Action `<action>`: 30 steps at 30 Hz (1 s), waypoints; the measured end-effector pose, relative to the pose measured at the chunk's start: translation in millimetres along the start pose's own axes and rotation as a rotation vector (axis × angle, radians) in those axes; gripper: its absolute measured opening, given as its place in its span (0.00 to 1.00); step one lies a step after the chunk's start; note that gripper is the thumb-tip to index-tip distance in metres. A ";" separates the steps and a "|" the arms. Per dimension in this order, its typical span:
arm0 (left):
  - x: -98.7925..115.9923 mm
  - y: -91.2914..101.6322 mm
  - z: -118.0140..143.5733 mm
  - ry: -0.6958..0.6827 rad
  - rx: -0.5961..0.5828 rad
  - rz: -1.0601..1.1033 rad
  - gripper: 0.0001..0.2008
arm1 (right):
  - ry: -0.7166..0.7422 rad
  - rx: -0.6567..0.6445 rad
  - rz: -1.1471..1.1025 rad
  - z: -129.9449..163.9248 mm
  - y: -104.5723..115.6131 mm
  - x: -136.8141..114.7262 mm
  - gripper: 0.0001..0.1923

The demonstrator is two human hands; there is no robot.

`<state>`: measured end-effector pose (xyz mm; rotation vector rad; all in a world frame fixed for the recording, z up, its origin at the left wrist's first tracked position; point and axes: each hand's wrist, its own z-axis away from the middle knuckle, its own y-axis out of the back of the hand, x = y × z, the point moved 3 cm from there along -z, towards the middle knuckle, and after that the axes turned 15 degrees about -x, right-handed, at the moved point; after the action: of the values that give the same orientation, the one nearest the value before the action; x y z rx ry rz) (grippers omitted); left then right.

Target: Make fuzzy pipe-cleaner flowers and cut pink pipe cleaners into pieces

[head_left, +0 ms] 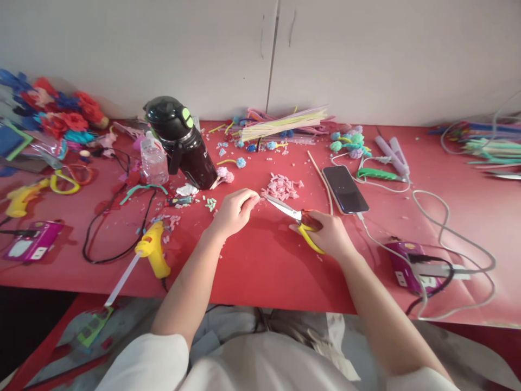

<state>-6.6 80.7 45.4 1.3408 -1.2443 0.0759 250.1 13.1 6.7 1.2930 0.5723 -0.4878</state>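
My right hand (330,234) is wrapped round a pair of scissors (310,239) with yellow and orange handles. Their blades point left, tips close to the fingers of my left hand (236,213). Thumb and forefinger of that hand are pinched together; a small pinkish bit shows at the fingertips, too small to name. Just beyond the blades lies a pile of short pink cut pieces (282,187). A long pale pink strip (321,176) rests between the pile and a phone (345,190).
A black flask (191,155) and a clear bottle (153,160) stand left. A yellow glue gun (154,250) lies near the front edge. Bundled strips (285,125) lie at the back by the wall. A purple power box (407,266) and looping cables sit right.
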 end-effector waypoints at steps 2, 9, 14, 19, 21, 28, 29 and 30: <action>-0.6 -0.7 0.3 0.000 -0.005 -0.009 0.15 | 0.011 -0.001 0.003 -0.3 0.1 -0.6 0.30; -0.7 -2.5 -0.5 0.004 -0.013 -0.018 0.15 | 0.016 0.008 0.012 -1.1 1.6 1.2 0.30; -0.9 -3.7 -2.3 0.010 -0.010 -0.020 0.16 | -0.001 0.014 -0.007 0.0 2.4 4.4 0.30; -2.7 -4.6 -2.4 0.016 -0.014 -0.016 0.14 | -0.013 0.011 0.016 1.9 5.5 0.1 0.30; -3.2 -4.9 -2.2 0.023 -0.012 -0.019 0.15 | -0.008 0.008 0.015 2.1 6.0 -1.1 0.30; -2.3 -5.1 -2.7 0.005 -0.011 -0.028 0.15 | 0.009 0.014 0.012 0.6 5.9 -0.3 0.30; -1.9 -4.8 -2.8 0.000 -0.010 -0.027 0.15 | 0.008 0.015 0.010 0.3 6.0 -0.1 0.30; -1.4 -4.4 -2.8 -0.005 -0.008 -0.025 0.14 | 0.005 0.014 0.007 0.1 6.0 0.1 0.31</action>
<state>-2.5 82.3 42.1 1.3499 -1.2307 0.0501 254.0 14.2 11.1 1.3093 0.5696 -0.4833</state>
